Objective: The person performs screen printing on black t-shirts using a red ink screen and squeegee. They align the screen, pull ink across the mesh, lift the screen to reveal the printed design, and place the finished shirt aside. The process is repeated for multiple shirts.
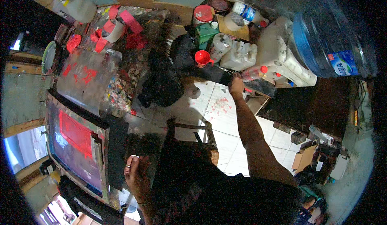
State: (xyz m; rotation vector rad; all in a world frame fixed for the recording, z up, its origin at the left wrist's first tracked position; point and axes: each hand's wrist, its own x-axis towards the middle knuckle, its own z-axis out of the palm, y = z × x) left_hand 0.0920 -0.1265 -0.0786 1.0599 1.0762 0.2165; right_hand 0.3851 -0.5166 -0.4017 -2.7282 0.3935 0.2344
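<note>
My left hand (137, 180) is closed, pinching a small flat white piece (135, 156) at its fingertips. It is beside a wood-edged screen printing frame (96, 168) whose mesh carries a red ink patch (76, 132). My right arm stretches far forward. My right hand (237, 86) is closed at the edge of a dark shelf, next to a clear bottle with a red cap (253, 73). A thin pale thing (226, 69) lies at its fingertips; what the fingers hold is too small to make out.
Behind the right hand are a red cup (202, 58), white jugs (240, 55) and a large blue water bottle (322, 43). A black bag (161, 80) hangs by the ink-stained table (86, 76). A wooden chair (189, 126) stands before me on the tiled floor (221, 134).
</note>
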